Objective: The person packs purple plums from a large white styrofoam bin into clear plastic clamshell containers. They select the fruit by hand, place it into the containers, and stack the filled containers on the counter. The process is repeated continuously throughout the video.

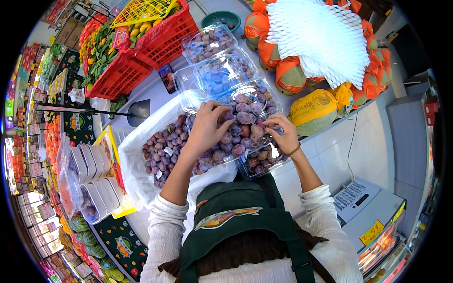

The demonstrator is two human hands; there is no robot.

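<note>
My left hand reaches over an open clear plastic clamshell box heaped with purple plums. A plum sits between its thumb and fingers. At the box's right side is my right hand, thumb and fingertips close together against the plums there; whether they grip one cannot be told. The raised clear lid stands on the box's far side. Left of the box, many loose plums lie in a crate lined with white plastic. Another plum-filled clear box sits partly beneath, near my apron.
Filled plum boxes and a green bowl stand farther back. Red crates of fruit, a phone and a black scoop are at left. Netted melons under white foam netting line the right. Stacked trays stand left.
</note>
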